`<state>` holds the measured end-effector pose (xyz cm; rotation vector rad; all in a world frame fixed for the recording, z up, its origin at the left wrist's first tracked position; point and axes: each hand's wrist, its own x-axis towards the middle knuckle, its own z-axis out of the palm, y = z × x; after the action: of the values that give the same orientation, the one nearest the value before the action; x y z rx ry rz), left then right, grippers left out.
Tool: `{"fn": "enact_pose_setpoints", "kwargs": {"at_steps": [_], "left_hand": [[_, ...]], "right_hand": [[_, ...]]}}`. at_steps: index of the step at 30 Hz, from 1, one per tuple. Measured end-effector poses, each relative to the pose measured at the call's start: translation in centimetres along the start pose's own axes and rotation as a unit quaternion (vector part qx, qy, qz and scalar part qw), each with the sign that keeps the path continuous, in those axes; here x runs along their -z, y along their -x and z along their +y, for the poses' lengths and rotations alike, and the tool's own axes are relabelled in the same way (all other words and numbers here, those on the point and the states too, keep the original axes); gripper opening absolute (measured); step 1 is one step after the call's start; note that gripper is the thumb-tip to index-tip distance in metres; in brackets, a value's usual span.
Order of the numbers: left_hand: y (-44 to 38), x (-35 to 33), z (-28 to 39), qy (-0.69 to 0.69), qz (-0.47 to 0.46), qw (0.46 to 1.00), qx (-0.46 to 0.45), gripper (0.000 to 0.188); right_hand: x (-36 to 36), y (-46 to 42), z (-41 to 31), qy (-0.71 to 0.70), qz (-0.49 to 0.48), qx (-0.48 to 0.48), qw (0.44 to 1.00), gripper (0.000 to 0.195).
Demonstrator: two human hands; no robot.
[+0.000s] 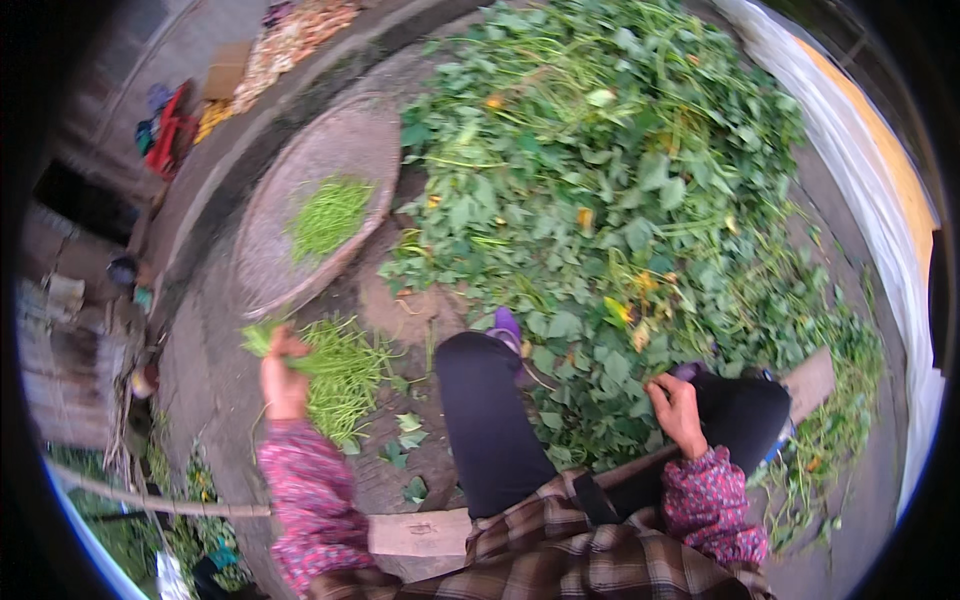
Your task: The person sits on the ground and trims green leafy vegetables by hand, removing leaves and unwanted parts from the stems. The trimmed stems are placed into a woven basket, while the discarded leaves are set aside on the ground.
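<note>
My left hand (283, 379) is closed around a bunch of green leaf stems (259, 337). The bunch is above the left end of a loose pile of the same stems (343, 382) on the ground. More cut stems (330, 214) lie on a round, shallow woven tray (277, 195) just beyond. My right hand (679, 412) is beside my right knee, over a large heap of leafy green vines (585, 195) that look like sweet potato vines. Its thumb and fingers are drawn together; whether something small is between them cannot be made out.
I sit on a wooden plank (420, 534). A curved concrete kerb (217, 161) runs behind the tray, with a red plastic object (169, 139) and a cardboard box (227, 69) beyond. White sheeting (862, 157) borders the heap at right. Loose leaves (409, 431) lie near my feet.
</note>
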<state>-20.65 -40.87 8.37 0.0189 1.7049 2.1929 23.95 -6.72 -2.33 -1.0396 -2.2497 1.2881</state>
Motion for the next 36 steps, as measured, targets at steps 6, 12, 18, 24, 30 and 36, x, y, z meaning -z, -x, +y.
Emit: {"fn": "enact_pose_setpoints", "kwargs": {"at_steps": [6, 12, 18, 24, 30, 36], "left_hand": [[-8.8, 22.6, 3.4, -0.522, 0.218, 0.823, -0.044, 0.052], [-10.7, -3.3, -6.2, -0.433, -0.073, 0.898, -0.022, 0.056], [-8.0, -25.1, -17.4, -0.511, -0.369, 0.776, -0.029, 0.05], [-7.8, -27.4, -35.1, -0.682, -0.336, 0.649, -0.034, 0.057], [-3.2, -21.8, -48.5, -0.67, -0.035, 0.728, 0.138, 0.089], [-2.9, -27.1, -49.6, -0.526, 0.075, 0.815, 0.231, 0.063]], "right_hand": [[2.5, -1.0, -0.2, 0.087, -0.065, 0.067, 0.992, 0.027], [7.7, -4.9, 0.2, 0.175, -0.061, 0.126, 0.975, 0.026], [9.8, -12.2, -1.8, 0.158, -0.066, 0.122, 0.978, 0.024], [8.4, -15.1, 1.4, 0.164, -0.08, 0.095, 0.979, 0.027], [10.1, -16.2, -1.0, 0.148, -0.097, 0.058, 0.983, 0.026], [10.0, -16.7, -1.2, 0.127, -0.126, 0.035, 0.983, 0.028]]}}
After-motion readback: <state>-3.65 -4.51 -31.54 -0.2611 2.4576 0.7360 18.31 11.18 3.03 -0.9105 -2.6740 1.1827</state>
